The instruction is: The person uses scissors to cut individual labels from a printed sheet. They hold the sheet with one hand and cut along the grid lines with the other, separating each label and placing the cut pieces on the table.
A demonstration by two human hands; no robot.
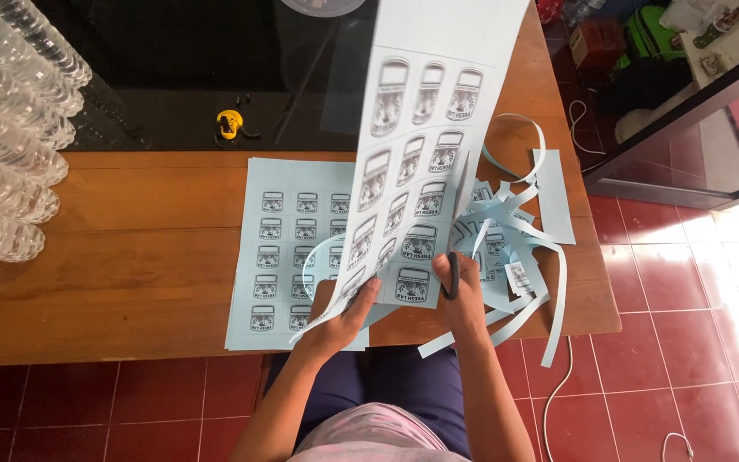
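My left hand (pixel 341 317) holds up a light blue sheet of printed labels (pixel 421 145) by its lower left edge. The sheet rises steeply away from me over the wooden table (pixel 130 257). My right hand (pixel 465 295) grips black-handled scissors (pixel 455 248), whose blades run up along the sheet's right edge. A thin curl of cut paper (pixel 322 257) hangs off the sheet's left side. Under it lies a stack of uncut light blue label sheets (pixel 288 248), flat on the table.
A tangle of cut blue paper strips (pixel 519 248) lies at the table's right end, some hanging over the edge. Stacked clear plastic bottles (pixel 6 128) fill the far left. A small yellow and black object (pixel 230 125) sits on a dark glass surface behind. Red tiled floor lies below.
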